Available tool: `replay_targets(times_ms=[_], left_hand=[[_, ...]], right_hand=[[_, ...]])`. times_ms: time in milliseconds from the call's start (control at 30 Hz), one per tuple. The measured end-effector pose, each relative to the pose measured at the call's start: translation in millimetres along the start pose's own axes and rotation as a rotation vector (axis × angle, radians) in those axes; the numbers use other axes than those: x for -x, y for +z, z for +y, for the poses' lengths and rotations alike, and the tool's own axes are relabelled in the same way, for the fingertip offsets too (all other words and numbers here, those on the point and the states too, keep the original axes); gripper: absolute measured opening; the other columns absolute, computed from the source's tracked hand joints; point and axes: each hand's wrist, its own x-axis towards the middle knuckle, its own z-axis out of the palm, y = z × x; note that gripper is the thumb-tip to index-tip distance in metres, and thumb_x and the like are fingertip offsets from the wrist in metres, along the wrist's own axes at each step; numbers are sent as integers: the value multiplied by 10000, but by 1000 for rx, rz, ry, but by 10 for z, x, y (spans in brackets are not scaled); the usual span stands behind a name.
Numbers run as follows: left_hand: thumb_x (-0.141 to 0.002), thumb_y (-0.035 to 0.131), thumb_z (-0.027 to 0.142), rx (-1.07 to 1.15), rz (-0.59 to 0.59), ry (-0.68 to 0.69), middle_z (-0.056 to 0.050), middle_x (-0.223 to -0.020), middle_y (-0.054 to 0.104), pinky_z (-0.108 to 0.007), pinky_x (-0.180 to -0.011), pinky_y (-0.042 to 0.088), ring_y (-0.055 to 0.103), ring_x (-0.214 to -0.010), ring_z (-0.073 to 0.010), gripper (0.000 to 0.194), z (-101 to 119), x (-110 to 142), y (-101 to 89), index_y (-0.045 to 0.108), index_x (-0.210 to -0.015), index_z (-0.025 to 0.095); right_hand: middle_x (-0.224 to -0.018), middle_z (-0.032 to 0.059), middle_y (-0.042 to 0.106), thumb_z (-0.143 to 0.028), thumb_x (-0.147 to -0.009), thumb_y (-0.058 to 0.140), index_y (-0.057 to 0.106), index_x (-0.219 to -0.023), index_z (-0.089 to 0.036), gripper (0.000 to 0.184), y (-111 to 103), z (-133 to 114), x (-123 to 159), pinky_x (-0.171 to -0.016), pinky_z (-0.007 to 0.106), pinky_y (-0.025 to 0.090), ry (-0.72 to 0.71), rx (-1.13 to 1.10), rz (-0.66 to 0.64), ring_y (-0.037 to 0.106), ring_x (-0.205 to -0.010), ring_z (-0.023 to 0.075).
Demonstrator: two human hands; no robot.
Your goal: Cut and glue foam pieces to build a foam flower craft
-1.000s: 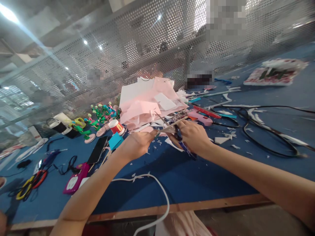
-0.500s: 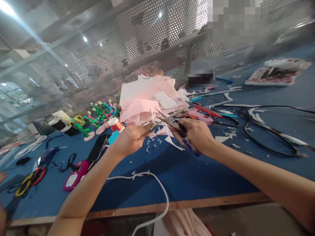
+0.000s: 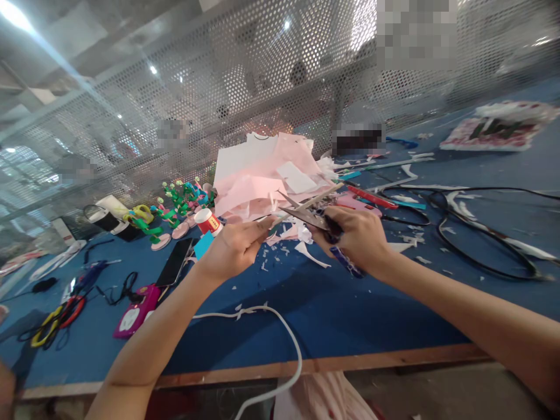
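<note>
My right hand [image 3: 361, 238] is wrapped round the handles of a pair of scissors [image 3: 307, 218], whose blades stand apart and point left. My left hand [image 3: 231, 248] pinches a narrow pale strip [image 3: 322, 196] that slants up to the right across the blades. Whether the strip lies between the blades or in front of them I cannot tell. Behind both hands lie pink sheets [image 3: 251, 189] and a small white sheet [image 3: 296, 177]. Bits of white scrap [image 3: 311, 255] are scattered on the blue table [image 3: 350, 315] below the scissors.
Left of my hands are a red-and-white paper cup [image 3: 207, 221], a phone [image 3: 175, 262], a magenta device [image 3: 137, 312] and more scissors [image 3: 48, 326]. A white cable [image 3: 291, 338] crosses the front edge. Black cable [image 3: 476, 256] loops at right. Perforated metal [image 3: 254, 81] stands behind.
The scissors' blades have shifted a little and the strip now shows farther out to the upper right. My left hand keeps its pinch. The view has moved slightly.
</note>
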Motion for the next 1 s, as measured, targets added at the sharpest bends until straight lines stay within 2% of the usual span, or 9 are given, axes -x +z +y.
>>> replay_targets(times_ms=[200, 267, 367, 500, 600, 733, 800, 900, 1000], left_hand=[[-897, 372, 167, 14, -222, 21, -64, -769, 678, -197, -588, 525, 642, -657, -108, 367, 130, 38, 194, 497, -1236, 101], [-902, 375, 175, 27, -185, 20, -78, -803, 689, -198, -617, 531, 653, -693, -113, 353, 108, 28, 181, 510, -1217, 90], [-906, 375, 172, -15, -52, -1, -96, -850, 701, -233, -672, 543, 659, -731, -123, 352, 18, 6, 82, 507, -1225, 103], [-901, 386, 166, -20, 32, 12, -74, -806, 697, -237, -643, 539, 650, -708, -120, 377, -40, 9, 52, 474, -1266, 135], [-895, 384, 157, -37, -42, 10, -61, -691, 664, -215, -553, 506, 616, -602, -115, 358, 19, 37, 176, 504, -1222, 77], [-886, 379, 145, -30, -203, 21, -33, -630, 636, -195, -515, 474, 590, -559, -106, 357, 61, 60, 314, 506, -1212, 76], [-888, 386, 150, -7, -179, -21, -42, -668, 653, -201, -557, 492, 611, -603, -107, 351, 17, 56, 295, 512, -1210, 88], [-889, 383, 142, -16, -67, -54, -81, -789, 688, -246, -643, 530, 646, -716, -131, 352, -82, 45, 197, 521, -1210, 98], [-894, 386, 157, -21, -33, -46, -83, -837, 694, -260, -675, 543, 649, -748, -132, 366, -119, 47, 143, 499, -1240, 123]], right_hand=[[-696, 105, 611, -305, -624, 483, 430, -658, -219, 107, 45, 74, -5, -541, 284, 371, -114, 57, -83, 566, -656, 213], [-653, 91, 604, -291, -670, 461, 404, -623, -222, 101, 63, 76, 3, -534, 278, 372, -123, 4, -86, 551, -597, 190], [-485, 35, 515, -329, -730, 432, 310, -536, -225, 252, 59, 35, 12, -475, 249, 344, -75, -89, -48, 458, -435, 130], [-455, 12, 475, -385, -728, 463, 322, -512, -215, 308, 33, -16, 9, -468, 233, 328, -3, -47, -38, 452, -430, 120], [-554, 42, 547, -364, -693, 490, 415, -567, -211, 212, 65, 18, 6, -488, 246, 339, 9, 4, -59, 521, -528, 158], [-702, 94, 613, -206, -649, 460, 505, -705, -192, 74, 151, 109, -1, -580, 270, 397, -113, -42, -169, 565, -657, 197], [-638, 82, 600, -205, -655, 444, 469, -633, -201, 33, 165, 123, -8, -562, 269, 388, -91, -52, -190, 552, -598, 187], [-507, 44, 536, -281, -701, 429, 377, -528, -213, 193, 133, 85, -16, -511, 255, 351, -13, -46, -173, 502, -483, 154], [-482, 32, 525, -333, -708, 441, 362, -511, -212, 245, 80, 23, -21, -493, 252, 325, 48, -20, -168, 489, -463, 147]])
